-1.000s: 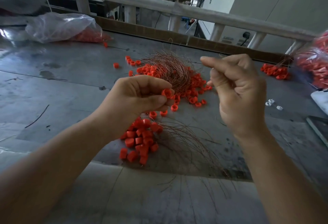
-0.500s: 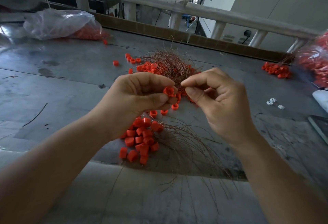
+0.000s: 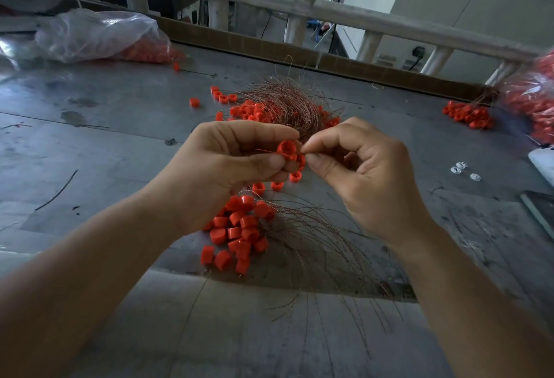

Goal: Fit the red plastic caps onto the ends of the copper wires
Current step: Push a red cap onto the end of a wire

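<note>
My left hand [image 3: 227,167] pinches a red cap [image 3: 286,149] between thumb and fingers, its open side turned toward me. My right hand [image 3: 356,173] touches it from the right, thumb and forefinger pinched on a thin copper wire [image 3: 265,150] that passes through the cap and sticks out to its left. Behind the hands lies a tangled bundle of copper wires [image 3: 284,104] among loose red caps. Below the hands a cluster of capped wires [image 3: 236,230] lies on the grey table [image 3: 99,143], their strands fanning toward the near right.
A clear plastic bag [image 3: 99,34] holding red caps lies at the far left. Another bag of caps [image 3: 533,101] sits at the right edge, with a small pile of caps [image 3: 467,113] beside it. Small white pieces [image 3: 463,169] lie at the right. A railing [image 3: 299,3] runs behind.
My right hand came down from a raised position and moved left to meet the left hand. The wire now passes through the cap held in the left hand.
</note>
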`<state>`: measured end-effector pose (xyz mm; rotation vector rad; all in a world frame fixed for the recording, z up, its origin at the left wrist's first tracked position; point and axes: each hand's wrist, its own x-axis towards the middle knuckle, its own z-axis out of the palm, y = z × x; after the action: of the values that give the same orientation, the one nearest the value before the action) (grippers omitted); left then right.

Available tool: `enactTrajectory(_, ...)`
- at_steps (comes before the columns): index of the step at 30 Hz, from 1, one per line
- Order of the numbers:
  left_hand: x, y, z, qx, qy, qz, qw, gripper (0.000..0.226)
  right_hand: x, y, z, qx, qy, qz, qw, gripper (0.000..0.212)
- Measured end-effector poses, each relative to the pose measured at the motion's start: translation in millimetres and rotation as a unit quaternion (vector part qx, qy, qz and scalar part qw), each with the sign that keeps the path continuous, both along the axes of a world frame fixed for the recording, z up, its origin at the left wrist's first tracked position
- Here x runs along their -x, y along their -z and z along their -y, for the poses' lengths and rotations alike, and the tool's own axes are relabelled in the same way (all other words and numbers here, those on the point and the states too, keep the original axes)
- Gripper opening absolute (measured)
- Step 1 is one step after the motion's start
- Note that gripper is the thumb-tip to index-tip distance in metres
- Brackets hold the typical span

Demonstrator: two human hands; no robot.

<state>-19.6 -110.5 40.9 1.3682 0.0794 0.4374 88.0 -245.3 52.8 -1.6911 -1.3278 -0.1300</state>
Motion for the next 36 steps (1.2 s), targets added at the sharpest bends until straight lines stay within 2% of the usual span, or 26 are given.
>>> enactTrajectory(10, 0.6, -0.9, 0.3, 0.021, 0.020, -0.001, 1.000, 0.035, -0.6, -0.7, 2.4, 0.013, 0.010, -0.012, 1.000, 0.018)
enactTrajectory(36, 1.6, -2.2, -0.3, -0.002, 0.013, 0.006, 1.000, 0.034, 3.3, -3.4, 3.4, 0.027, 0.017, -0.034, 0.999, 0.023)
